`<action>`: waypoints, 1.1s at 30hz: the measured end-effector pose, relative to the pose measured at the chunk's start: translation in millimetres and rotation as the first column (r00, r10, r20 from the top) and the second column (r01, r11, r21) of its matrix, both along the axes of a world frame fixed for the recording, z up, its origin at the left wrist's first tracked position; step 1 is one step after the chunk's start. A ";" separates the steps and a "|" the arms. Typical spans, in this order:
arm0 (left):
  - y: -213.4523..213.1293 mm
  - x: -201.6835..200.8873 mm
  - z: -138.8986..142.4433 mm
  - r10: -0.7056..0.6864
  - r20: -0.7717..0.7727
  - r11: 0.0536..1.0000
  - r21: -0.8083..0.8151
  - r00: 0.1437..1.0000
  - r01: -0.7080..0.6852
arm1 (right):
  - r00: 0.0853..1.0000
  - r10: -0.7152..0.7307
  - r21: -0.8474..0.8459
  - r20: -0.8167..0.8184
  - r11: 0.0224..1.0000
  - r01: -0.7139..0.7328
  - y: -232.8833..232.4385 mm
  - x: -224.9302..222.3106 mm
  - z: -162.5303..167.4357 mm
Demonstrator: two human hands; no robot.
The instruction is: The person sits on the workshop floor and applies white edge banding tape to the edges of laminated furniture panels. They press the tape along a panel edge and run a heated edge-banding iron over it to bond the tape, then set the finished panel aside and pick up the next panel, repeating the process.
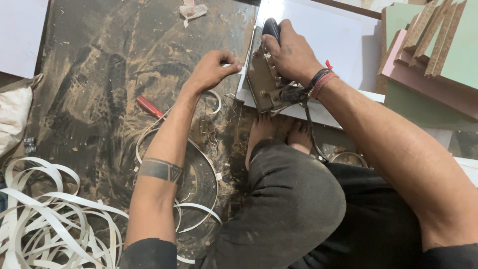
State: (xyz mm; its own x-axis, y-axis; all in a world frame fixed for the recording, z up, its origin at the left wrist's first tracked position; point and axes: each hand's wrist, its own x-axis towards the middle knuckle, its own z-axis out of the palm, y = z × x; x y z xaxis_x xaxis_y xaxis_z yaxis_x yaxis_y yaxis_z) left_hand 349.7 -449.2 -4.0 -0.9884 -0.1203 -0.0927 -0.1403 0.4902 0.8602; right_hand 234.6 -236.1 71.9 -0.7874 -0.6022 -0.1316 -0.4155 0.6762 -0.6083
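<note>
Right hand: your fingers clenched round black handle of clothes iron, sole on white panel edge. Likely heavy, hot: handle only. Left hand pinches thin white edge strip, probably light, springy.

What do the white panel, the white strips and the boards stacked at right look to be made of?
White panel: likely laminated board, with a smooth matte white face. White strips: thin flexible banding, probably plastic, since they curl in loose loops. Stacked boards: particleboard, going by the coarse brown speckled edges, with pale green and pink laminate faces. The iron in the right hand looks like dull, worn metal.
</note>
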 end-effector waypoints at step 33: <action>73.8 1.0 -43.7 0.457 -0.209 0.814 0.491 0.865 -0.311 | 0.996 0.049 0.054 -0.077 0.998 -0.045 5.4 -12.9 -9.4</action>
State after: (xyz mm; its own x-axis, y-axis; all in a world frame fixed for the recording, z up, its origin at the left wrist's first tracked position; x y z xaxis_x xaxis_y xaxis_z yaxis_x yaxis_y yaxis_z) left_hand 350.7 -375.4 -47.7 -0.8538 -0.5161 0.0686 0.0650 0.0252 0.9976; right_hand 221.7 -230.8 62.5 -0.7677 -0.6325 -0.1027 -0.4924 0.6849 -0.5371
